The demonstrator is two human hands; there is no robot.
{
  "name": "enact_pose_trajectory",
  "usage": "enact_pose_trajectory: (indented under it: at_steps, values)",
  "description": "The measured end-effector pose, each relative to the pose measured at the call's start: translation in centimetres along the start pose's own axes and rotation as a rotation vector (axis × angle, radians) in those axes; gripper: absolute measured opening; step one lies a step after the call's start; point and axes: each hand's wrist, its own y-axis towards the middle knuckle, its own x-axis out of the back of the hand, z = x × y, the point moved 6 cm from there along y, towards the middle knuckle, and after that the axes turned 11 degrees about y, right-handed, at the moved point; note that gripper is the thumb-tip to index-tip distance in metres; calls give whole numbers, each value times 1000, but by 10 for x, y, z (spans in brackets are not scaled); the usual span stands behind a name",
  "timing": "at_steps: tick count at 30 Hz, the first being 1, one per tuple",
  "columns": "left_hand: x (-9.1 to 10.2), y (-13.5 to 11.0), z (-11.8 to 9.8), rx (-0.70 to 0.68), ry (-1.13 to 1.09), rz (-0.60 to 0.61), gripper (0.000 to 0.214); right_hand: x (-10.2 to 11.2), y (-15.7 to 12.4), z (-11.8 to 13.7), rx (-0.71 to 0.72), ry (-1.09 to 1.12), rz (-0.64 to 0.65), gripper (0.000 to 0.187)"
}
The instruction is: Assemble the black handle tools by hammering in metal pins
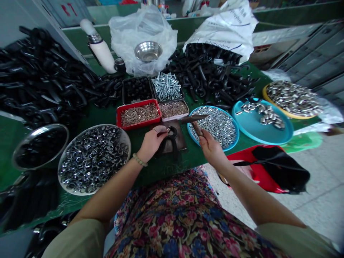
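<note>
My right hand point(211, 146) is wrapped round the wooden handle of a hammer point(197, 127), raised off the table with its dark head over the blue tray's left edge. On a dark metal plate point(180, 138) in front of me lies a black handle part with a ring-shaped end point(173, 138). My left hand point(153, 141) is pinched at that ring, with a small shiny metal piece point(168, 129) at its fingertips. The rest of what the left fingers grip is hidden.
Around the plate stand a red tray of pins point(139, 115), a box of rivets point(173, 109), bolts point(166, 86), a bowl of metal rings point(92, 159) and a blue tray of small metal parts point(215, 125). Black handles point(40, 71) are heaped left; a thermos point(102, 53) stands behind.
</note>
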Motion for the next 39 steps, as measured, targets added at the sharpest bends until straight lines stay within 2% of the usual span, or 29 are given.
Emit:
enact_pose_trajectory:
  at_steps: [4, 7, 12, 17, 20, 26, 34, 39]
  values:
    - [-7, 1, -3, -152, 198, -38, 19, -1, -2, 8, 25, -21, -9, 45]
    - [-14, -2, -3, -215, 411, -70, 24, -1, -4, 11, 24, -18, -11, 44]
    - [-23, -2, -6, -259, 718, -11, 28, -3, -4, 9, 17, -15, -2, 44]
    - [-26, -9, -16, -370, 893, 67, 23, -5, -4, 8, 37, -11, 1, 43]
    - [-26, -14, -18, -386, 907, 111, 22, -5, -5, 7, 35, -9, 0, 42]
    - [-25, -12, -14, -291, 832, 137, 23, -11, -6, 9, 27, 8, 35, 41]
    - [-27, -13, -19, -338, 829, 182, 25, -22, -6, 14, 45, 10, 65, 42]
    - [-17, -19, -17, -332, 739, 169, 24, -28, -8, 19, 45, -22, 129, 41]
